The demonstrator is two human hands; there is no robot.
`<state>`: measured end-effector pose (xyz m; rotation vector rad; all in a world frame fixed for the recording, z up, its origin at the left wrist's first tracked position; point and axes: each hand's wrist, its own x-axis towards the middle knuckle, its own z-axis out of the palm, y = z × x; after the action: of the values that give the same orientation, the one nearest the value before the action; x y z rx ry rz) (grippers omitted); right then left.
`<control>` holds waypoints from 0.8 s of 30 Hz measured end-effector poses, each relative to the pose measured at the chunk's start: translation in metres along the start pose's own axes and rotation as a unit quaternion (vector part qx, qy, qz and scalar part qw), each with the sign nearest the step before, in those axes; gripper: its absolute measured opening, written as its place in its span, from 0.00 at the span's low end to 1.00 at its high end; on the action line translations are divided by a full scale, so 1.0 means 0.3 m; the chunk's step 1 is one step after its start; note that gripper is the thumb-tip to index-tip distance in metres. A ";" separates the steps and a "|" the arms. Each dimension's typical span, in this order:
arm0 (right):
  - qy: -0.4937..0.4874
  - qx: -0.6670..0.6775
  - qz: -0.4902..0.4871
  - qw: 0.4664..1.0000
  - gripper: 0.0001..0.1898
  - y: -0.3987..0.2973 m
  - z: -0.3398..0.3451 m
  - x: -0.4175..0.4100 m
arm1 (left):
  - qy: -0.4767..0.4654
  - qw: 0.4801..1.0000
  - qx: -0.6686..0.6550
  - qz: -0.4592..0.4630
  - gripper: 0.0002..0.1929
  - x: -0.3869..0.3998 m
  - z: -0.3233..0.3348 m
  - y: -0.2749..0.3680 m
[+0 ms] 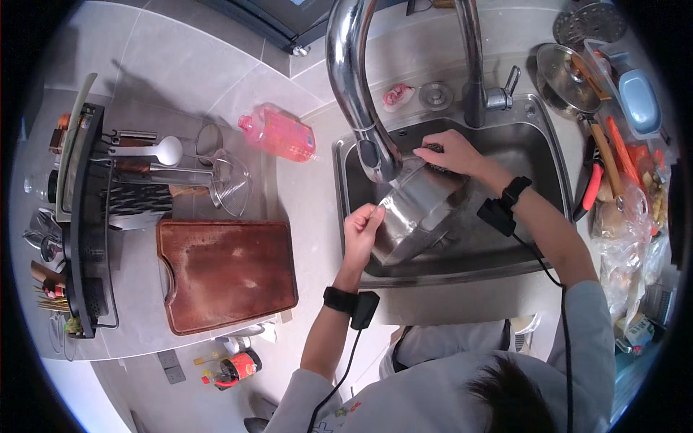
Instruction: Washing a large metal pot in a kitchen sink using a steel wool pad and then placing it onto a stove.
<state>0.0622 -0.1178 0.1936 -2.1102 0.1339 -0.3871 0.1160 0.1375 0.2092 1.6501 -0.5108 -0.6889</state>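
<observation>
A shiny stainless steel pot (414,208) is tilted inside the sink basin (503,238), below the tip of the chrome faucet (373,157). My left hand (363,230) pinches the pot's near-left rim between thumb and fingers. My right hand (452,154) is closed on a dark metal scouring pad (435,148) at the pot's far side, partly over the pot. The pad's lower part is hidden by the hand. Both wrists wear black straps with small cabled boxes.
A pink liquid bottle (281,135) lies left of the sink. Farther left are a brown wooden cutting board (233,276) and a black rack (86,227) with hanging utensils. A lidded pan (568,81), red-handled tool (590,189) and plastic bags (622,243) lie to the right.
</observation>
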 end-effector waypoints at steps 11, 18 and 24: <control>0.014 0.006 0.038 0.999 0.22 0.009 0.024 -0.020 | -0.009 1.000 -0.008 -0.007 0.13 -0.016 -0.026 0.003; -0.040 -0.111 -0.119 0.986 0.17 -0.230 0.094 -0.015 | -0.069 0.994 0.070 0.040 0.09 0.063 0.037 0.045; -0.004 0.020 -0.004 1.000 0.20 -0.044 0.012 0.008 | -0.056 0.996 0.062 0.016 0.10 0.014 -0.015 0.071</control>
<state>0.0648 -0.1085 0.2033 -2.0722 0.1130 -0.3839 0.1231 0.1339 0.2300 1.7211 -0.6705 -0.7403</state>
